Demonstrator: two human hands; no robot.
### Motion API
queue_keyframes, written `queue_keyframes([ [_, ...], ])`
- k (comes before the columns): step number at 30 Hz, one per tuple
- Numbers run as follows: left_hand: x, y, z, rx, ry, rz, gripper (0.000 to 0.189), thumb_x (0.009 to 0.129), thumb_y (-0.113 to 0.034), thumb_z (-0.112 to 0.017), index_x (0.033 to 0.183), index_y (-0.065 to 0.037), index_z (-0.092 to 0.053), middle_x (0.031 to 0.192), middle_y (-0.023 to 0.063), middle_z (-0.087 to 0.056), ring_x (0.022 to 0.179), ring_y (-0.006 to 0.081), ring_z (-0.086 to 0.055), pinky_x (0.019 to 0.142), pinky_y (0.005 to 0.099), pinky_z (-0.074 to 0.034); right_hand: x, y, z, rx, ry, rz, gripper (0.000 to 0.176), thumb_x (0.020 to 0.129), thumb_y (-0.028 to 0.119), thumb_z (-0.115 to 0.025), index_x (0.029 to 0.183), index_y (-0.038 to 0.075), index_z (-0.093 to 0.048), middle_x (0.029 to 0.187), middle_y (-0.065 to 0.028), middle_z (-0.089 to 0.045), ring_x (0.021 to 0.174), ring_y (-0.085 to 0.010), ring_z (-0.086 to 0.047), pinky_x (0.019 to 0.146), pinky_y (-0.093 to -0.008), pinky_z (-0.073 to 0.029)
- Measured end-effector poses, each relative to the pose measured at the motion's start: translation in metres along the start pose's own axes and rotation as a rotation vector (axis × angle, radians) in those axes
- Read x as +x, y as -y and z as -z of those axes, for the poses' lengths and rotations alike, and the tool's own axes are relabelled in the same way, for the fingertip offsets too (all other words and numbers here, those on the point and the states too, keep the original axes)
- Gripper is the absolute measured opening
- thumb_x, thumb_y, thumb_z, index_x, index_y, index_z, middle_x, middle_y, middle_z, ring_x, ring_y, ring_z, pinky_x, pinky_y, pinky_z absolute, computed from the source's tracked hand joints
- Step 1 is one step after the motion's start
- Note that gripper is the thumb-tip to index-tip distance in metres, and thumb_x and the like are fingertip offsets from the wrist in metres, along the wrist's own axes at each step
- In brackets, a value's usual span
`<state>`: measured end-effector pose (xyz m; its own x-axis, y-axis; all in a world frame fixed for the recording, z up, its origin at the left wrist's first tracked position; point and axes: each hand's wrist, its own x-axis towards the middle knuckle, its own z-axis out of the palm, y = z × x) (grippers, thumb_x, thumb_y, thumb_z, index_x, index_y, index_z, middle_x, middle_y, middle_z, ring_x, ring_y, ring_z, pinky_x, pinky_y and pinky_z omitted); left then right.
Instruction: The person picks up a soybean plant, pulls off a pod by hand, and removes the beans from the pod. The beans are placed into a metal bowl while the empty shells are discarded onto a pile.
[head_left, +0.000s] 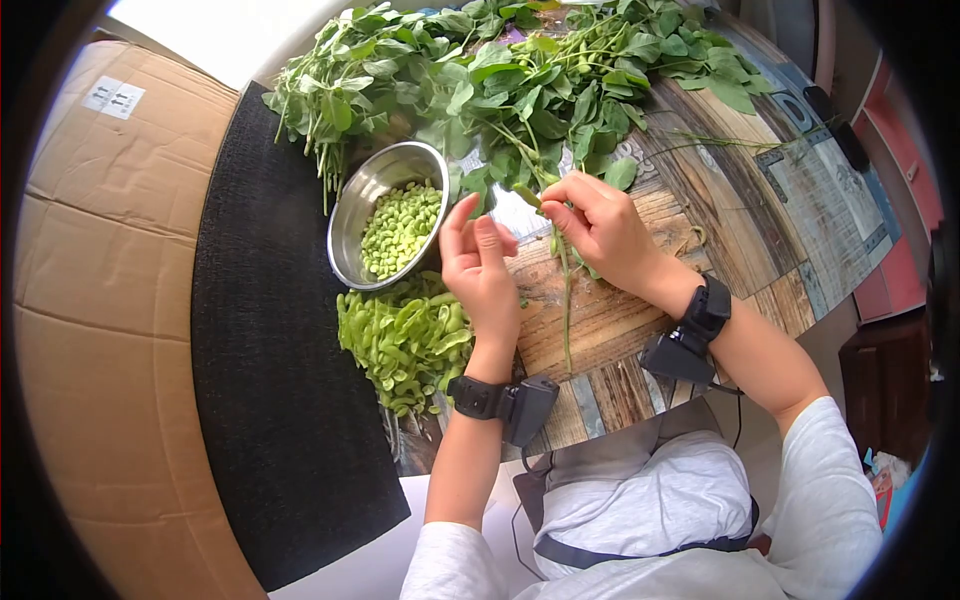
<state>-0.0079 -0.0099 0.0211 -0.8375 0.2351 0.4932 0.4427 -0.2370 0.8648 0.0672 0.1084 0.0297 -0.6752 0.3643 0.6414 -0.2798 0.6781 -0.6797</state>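
While the right hand (612,232) pinches a green pod (527,196) between thumb and forefinger near the centre of the frame, the left hand (482,280) hangs just beside it, palm up, with its fingers loosely curled and its thumb apart from them. A thin stem (567,310) runs down below the right hand over the wood-patterned table (610,320). Left of the left hand, a metal bowl (343,235) holds shelled green beans (402,230), and a heap of light green pods (405,345) lies just below the bowl. Leafy stalks (520,90) spread across the top of the frame. A black mat (275,370) and a cardboard box (110,300) fill the left side.
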Motion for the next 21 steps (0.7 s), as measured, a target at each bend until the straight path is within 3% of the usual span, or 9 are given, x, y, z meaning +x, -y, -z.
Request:
queue_keyframes([
  [3, -0.004, 0.004, -0.001, -0.145, 0.231, 0.12, 0.021, 0.092, -0.013, -0.05, 0.106, 0.002, -0.055, 0.07, -0.0008, -0.051, 0.061, 0.0043, -0.044, 0.055, 0.0181, -0.037, -0.002, -0.003, -0.002, -0.004, 0.043, 0.02, 0.011, 0.083, 0.013, -0.059, 0.086, 0.003, -0.057, 0.078, -0.0104, -0.06, 0.066, -0.0262, -0.059, 0.058, -0.0338, -0.047],
  [16, -0.003, 0.013, -0.001, -0.01, 0.251, 0.188, 0.018, 0.092, -0.012, -0.049, 0.099, 0.002, -0.058, 0.075, 0.0019, -0.059, 0.062, 0.0047, -0.051, 0.052, 0.0183, -0.039, -0.001, -0.008, -0.002, 0.041, 0.104, 0.031, 0.009, 0.082, 0.011, -0.056, 0.085, 0.002, -0.057, 0.077, -0.0123, -0.06, 0.068, -0.0288, -0.06, 0.059, -0.0355, -0.047],
  [21, -0.005, 0.013, -0.002, 0.022, 0.294, 0.173, 0.019, 0.091, -0.012, -0.05, 0.1, 0.002, -0.058, 0.077, 0.0022, -0.061, 0.065, 0.0051, -0.054, 0.052, 0.0177, -0.04, -0.001, -0.011, -0.003, -0.08, 0.099, 0.023, 0.01, 0.08, 0.013, -0.057, 0.081, 0.003, -0.058, 0.073, -0.0114, -0.06, 0.066, -0.0293, -0.059, 0.058, -0.0368, -0.047],
])
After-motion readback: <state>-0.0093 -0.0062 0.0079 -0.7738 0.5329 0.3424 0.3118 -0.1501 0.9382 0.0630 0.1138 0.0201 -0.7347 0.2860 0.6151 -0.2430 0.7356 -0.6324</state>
